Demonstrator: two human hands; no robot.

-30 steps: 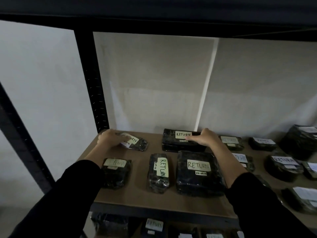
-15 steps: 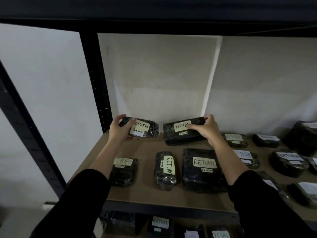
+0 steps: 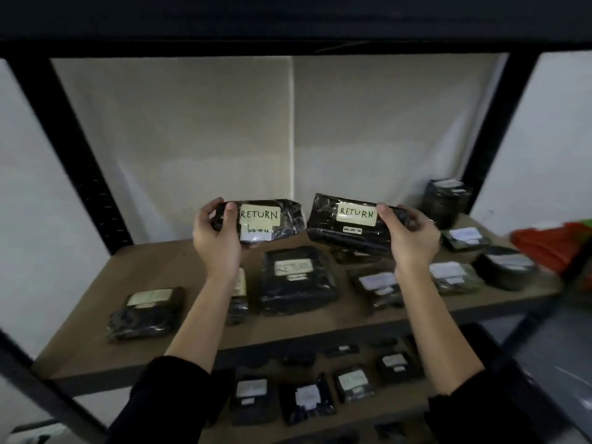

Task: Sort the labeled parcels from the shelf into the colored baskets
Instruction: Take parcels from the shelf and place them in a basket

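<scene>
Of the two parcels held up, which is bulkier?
The box-shaped parcel in the right hand, with a thick front edge; the flat parcel in the left hand is thinner.

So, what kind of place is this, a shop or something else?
Probably a storeroom or parcel-sorting area. The metal-framed shelf carries many black labelled parcels, more lie on the level below, and the left hand grips a RETURN parcel, the right hand a second RETURN parcel.

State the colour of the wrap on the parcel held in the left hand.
The left parcel is glossy black, its label pale yellow; head view.
</scene>
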